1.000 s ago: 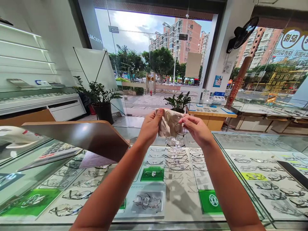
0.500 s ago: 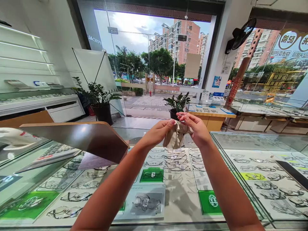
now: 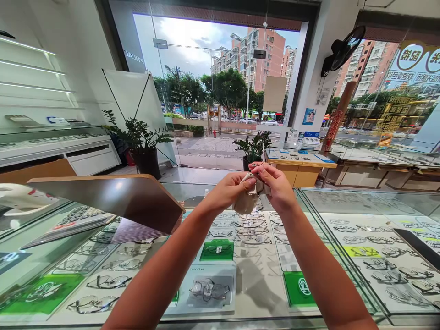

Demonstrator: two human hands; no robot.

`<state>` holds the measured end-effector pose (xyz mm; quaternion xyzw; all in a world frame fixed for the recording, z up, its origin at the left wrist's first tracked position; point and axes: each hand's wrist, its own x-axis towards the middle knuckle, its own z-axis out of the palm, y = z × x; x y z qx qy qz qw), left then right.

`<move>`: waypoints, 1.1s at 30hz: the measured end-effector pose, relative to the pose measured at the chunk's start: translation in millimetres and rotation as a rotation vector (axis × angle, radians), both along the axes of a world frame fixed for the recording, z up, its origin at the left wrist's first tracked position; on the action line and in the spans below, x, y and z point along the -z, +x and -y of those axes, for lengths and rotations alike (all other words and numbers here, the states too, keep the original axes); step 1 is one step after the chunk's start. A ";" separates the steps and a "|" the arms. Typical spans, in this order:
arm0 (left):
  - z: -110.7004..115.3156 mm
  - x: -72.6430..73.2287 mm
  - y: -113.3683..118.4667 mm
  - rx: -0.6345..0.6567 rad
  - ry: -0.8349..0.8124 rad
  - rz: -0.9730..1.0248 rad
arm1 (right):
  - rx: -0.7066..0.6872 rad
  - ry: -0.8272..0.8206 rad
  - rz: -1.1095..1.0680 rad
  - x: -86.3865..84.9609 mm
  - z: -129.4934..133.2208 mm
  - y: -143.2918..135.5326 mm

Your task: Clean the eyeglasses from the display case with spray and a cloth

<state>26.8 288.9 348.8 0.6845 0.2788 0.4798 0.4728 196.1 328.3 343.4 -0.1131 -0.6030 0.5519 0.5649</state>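
Note:
Out in front of me, above the glass counter, my left hand (image 3: 229, 191) pinches a crumpled beige cloth (image 3: 245, 205), its thumb pressed on top. Close beside it, my right hand (image 3: 279, 187) is closed with thumb and fingertips together on a thin-rimmed pair of glasses (image 3: 262, 187). A slim temple seems to stick up above the right fingers. The cloth is bunched against the glasses, covering most of them. Both hands' fingertips nearly touch.
Below lies a glass display counter (image 3: 256, 293) with rows of eyeglass frames. A brown board (image 3: 113, 197) tilts over its left side. A dark flat panel (image 3: 417, 247) lies at right. Beyond are potted plants (image 3: 146, 158), another display table (image 3: 299, 160) and a glass door.
My left thumb has moved down over the cloth, which is bunched tighter. My right fingers have shifted slightly left, nearer the left hand, and a thin temple now shows above them.

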 end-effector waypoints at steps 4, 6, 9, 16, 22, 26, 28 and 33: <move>0.6 -1.7 0.2 -0.026 0.019 0.017 | -0.037 -0.064 -0.023 -2.0 4.3 -1.6; 1.7 -2.3 0.9 -0.084 0.031 -0.005 | -0.036 -0.076 -0.030 -1.5 4.5 -1.8; 3.7 -2.6 1.8 -0.140 0.027 -0.064 | -0.006 -0.055 -0.027 0.6 2.8 -1.8; 4.9 -6.0 -3.2 -0.113 -0.037 -0.072 | -0.015 -0.053 -0.030 1.0 0.8 0.9; -0.3 -4.9 -12.5 0.008 -0.077 -0.051 | -0.009 -0.072 -0.028 -0.7 -0.3 3.9; -1.1 -4.3 -14.2 0.017 -0.091 -0.066 | -0.022 -0.086 -0.022 -1.3 0.3 3.7; -0.4 -5.0 -13.6 0.017 -0.099 -0.075 | -0.026 -0.094 -0.018 -1.6 0.8 3.5; 2.0 -8.1 -10.3 -0.012 -0.122 -0.086 | -0.025 -0.074 0.026 -0.6 1.7 2.1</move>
